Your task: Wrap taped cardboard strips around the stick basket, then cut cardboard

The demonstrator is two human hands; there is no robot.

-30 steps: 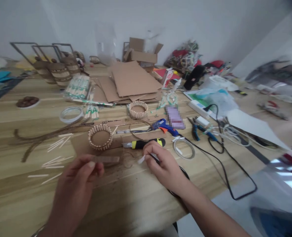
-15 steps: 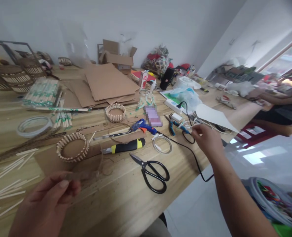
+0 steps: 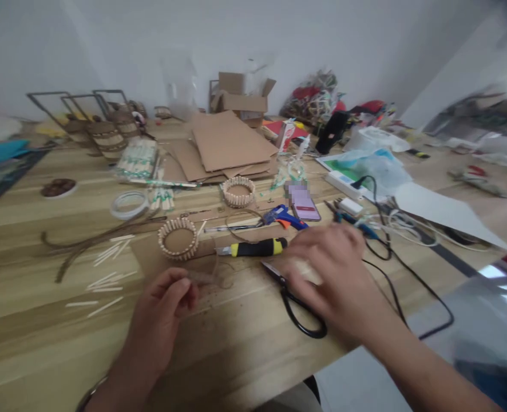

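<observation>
A thin strip (image 3: pixel 202 277) sits over the surface (image 3: pixel 236 355), clamped in the grip of the left hand (image 3: pixel 161 312), between thumb and fingers; held by one end, it could bend or slip. The right hand (image 3: pixel 331 274) blurs over the scissors (image 3: pixel 283 282), its grip impossible to tell, and could knock them by dropping low. Beyond, the knife (image 3: pixel 257 248) shows its blade near the strip; a careless leftward sweep could cut fingers or jolt the stick ring (image 3: pixel 178 254).
</observation>
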